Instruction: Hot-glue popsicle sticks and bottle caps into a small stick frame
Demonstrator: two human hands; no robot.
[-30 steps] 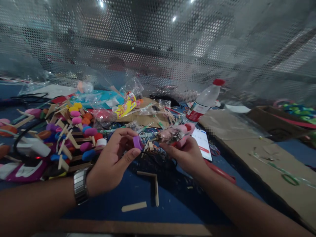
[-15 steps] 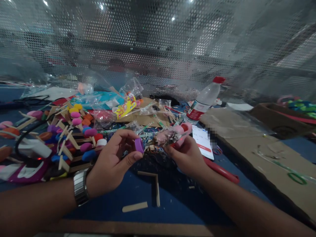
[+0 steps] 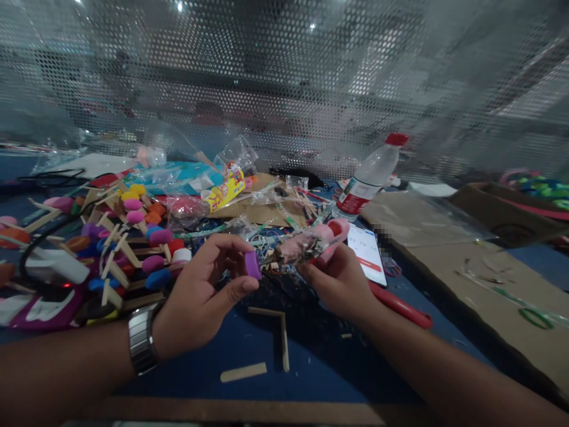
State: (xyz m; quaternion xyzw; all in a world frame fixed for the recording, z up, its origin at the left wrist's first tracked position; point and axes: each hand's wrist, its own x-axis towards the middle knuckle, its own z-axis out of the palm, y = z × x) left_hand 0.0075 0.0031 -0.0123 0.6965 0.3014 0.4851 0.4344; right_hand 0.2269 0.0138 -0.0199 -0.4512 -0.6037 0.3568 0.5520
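Note:
Between the thumb and fingers of my left hand point(image 3: 207, 290) is a small round purple cap point(image 3: 253, 265), held on edge. My right hand point(image 3: 340, 284) grips a pink glue gun point(image 3: 304, 244) with a worn, dirty front. Its nozzle points left and reaches the cap's right side; I cannot tell whether they touch. Below my hands, two joined wooden sticks point(image 3: 283, 341) form a corner on the blue table point(image 3: 320, 385). A loose popsicle stick point(image 3: 243, 372) lies in front of them.
Colourful caps with wooden sticks point(image 3: 120, 255) crowd the left, beside a purple-and-white device point(image 3: 48, 308) with a black cable. A bottle point(image 3: 367, 178), a phone point(image 3: 367, 252) and a red handle-like object point(image 3: 402, 305) stand or lie right of centre. Cardboard point(image 3: 498, 296) covers the far right.
The view has shifted slightly. Both hands keep their grips, with the purple cap and the glue gun nozzle still close together.

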